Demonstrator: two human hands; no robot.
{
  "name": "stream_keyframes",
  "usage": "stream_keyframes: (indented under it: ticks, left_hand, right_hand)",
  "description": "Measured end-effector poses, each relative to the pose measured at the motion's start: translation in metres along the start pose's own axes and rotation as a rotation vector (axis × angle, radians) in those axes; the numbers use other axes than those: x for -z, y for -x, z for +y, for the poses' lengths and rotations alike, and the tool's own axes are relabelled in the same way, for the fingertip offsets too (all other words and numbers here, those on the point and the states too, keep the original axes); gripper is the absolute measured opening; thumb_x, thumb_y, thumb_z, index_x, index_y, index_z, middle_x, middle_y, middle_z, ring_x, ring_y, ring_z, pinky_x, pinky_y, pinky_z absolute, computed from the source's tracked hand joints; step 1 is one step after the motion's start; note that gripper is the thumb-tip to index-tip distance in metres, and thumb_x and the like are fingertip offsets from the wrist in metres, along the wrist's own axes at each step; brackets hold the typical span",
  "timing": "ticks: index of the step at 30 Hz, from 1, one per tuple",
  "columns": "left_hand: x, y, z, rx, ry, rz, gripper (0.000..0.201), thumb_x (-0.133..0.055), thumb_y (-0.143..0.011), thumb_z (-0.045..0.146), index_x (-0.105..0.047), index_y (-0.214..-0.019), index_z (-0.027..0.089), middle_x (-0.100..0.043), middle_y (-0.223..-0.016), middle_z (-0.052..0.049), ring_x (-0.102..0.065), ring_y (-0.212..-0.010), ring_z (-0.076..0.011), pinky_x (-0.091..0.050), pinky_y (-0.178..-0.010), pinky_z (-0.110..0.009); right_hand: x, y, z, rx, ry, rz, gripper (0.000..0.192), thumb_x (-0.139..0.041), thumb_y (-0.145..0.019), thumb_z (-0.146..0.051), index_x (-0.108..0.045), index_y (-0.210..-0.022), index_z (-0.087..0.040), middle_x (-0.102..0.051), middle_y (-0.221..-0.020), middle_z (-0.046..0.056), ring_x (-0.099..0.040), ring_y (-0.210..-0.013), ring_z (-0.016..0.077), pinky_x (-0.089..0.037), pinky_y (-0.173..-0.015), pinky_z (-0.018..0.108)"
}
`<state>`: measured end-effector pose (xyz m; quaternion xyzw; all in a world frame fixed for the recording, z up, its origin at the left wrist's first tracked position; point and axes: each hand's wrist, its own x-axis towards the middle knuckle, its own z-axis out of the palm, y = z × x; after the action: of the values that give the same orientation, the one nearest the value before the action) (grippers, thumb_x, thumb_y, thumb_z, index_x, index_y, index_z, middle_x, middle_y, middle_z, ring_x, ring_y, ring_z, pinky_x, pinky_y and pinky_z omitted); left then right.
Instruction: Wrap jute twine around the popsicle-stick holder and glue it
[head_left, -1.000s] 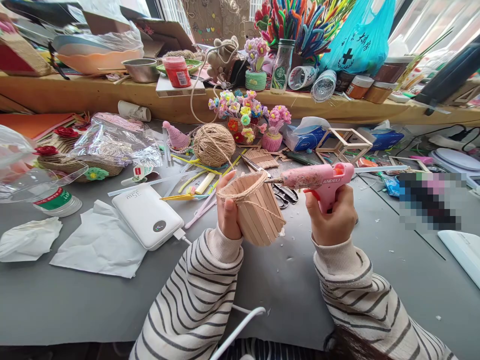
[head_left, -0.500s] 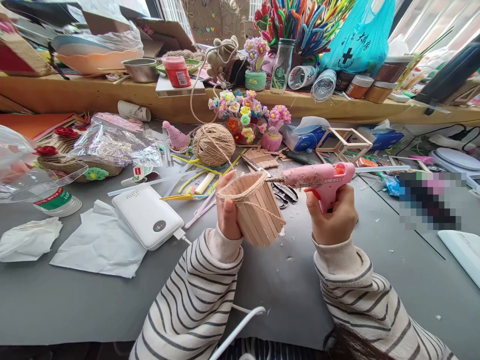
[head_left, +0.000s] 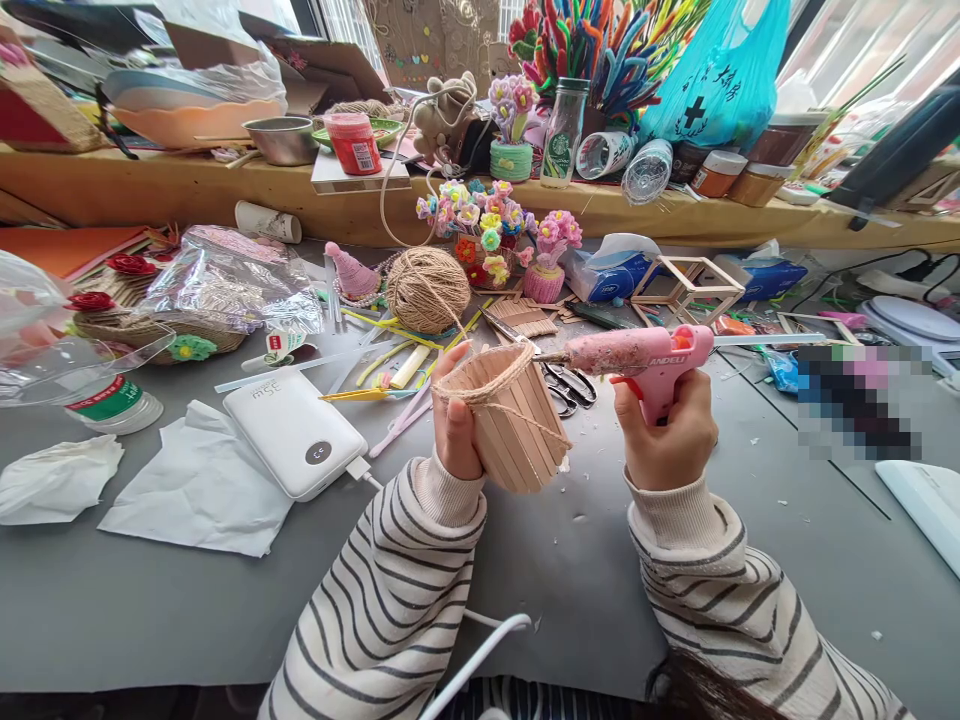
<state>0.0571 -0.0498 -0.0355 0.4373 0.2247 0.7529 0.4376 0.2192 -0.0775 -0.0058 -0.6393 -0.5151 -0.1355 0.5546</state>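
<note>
My left hand point(head_left: 457, 425) is closed on a small cup made of flat wooden sticks point(head_left: 521, 430), tilted above the table. Jute twine point(head_left: 487, 390) runs along its rim, and a loose length slants down across the sticks. A pink hot glue gun point(head_left: 637, 362) is gripped in my right hand point(head_left: 669, 430), with a white glue stick point(head_left: 765, 340) poking out of its back. Its nozzle is at the cup's rim on the right side; I cannot tell whether it touches. Behind the cup sits the ball of twine point(head_left: 427, 290).
Scissors point(head_left: 571, 388) lie just behind the cup. A white power bank point(head_left: 296, 432) with a cable and a white tissue point(head_left: 202, 480) are to the left. A wooden stick frame point(head_left: 694, 290) stands at the back right. Craft flowers point(head_left: 487, 225) line the ledge's foot.
The glue gun and my right hand have shifted very slightly to the right. My left hand and the cup look the same.
</note>
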Motion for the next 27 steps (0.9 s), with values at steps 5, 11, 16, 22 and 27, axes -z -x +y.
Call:
stream_keyframes:
  ticks: [5,11,16,22,27]
  left_hand:
    - [-0.0001,-0.0003,-0.0004,-0.015,0.026,-0.015,0.054,-0.045,-0.076,0.06,-0.052,-0.113,0.021,-0.065,-0.098,-0.006,-0.06,-0.091,-0.0216,-0.047,-0.08,-0.037]
    - [-0.0011,0.0006,-0.0005,-0.036,0.06,-0.031,0.051,-0.044,-0.078,0.057,-0.051,-0.113,0.02,-0.066,-0.098,-0.006,-0.06,-0.09,-0.0206,-0.047,-0.08,-0.036]
    - [-0.0014,0.0007,0.0001,-0.014,0.049,-0.009,0.054,-0.046,-0.076,0.059,-0.051,-0.114,0.02,-0.065,-0.099,-0.007,-0.06,-0.091,-0.0218,-0.047,-0.081,-0.038]
    - [-0.0016,0.0003,0.0007,-0.013,0.037,0.011,0.054,-0.048,-0.074,0.059,-0.053,-0.112,0.02,-0.065,-0.097,-0.006,-0.059,-0.089,-0.0214,-0.047,-0.08,-0.037]
    - [0.0,0.0009,-0.0007,-0.011,0.008,0.023,0.057,-0.044,-0.074,0.062,-0.052,-0.113,0.021,-0.062,-0.1,-0.008,-0.058,-0.093,-0.0239,-0.045,-0.083,-0.041]
  right_hand:
    - [-0.0005,-0.0001,0.0012,-0.019,-0.001,-0.001,0.032,-0.06,-0.064,-0.047,-0.048,-0.073,-0.019,-0.042,-0.05,-0.006,-0.034,-0.037,0.0078,-0.031,-0.037,0.021]
    - [-0.0009,0.001,0.0013,-0.048,-0.001,-0.011,0.033,-0.06,-0.063,-0.048,-0.049,-0.075,-0.019,-0.044,-0.051,-0.005,-0.035,-0.038,0.0085,-0.031,-0.037,0.022]
    - [0.0,0.0008,0.0011,-0.059,-0.008,-0.024,0.032,-0.06,-0.064,-0.046,-0.05,-0.076,-0.018,-0.045,-0.051,-0.004,-0.036,-0.039,0.0088,-0.032,-0.038,0.023]
    - [0.0001,0.001,0.002,-0.076,-0.007,-0.032,0.033,-0.06,-0.064,-0.048,-0.05,-0.077,-0.019,-0.044,-0.051,-0.004,-0.035,-0.039,0.0089,-0.031,-0.038,0.023]
    - [0.0003,0.0009,0.0021,-0.089,-0.013,-0.036,0.034,-0.06,-0.064,-0.048,-0.051,-0.079,-0.019,-0.045,-0.053,-0.003,-0.036,-0.04,0.0094,-0.032,-0.04,0.024]
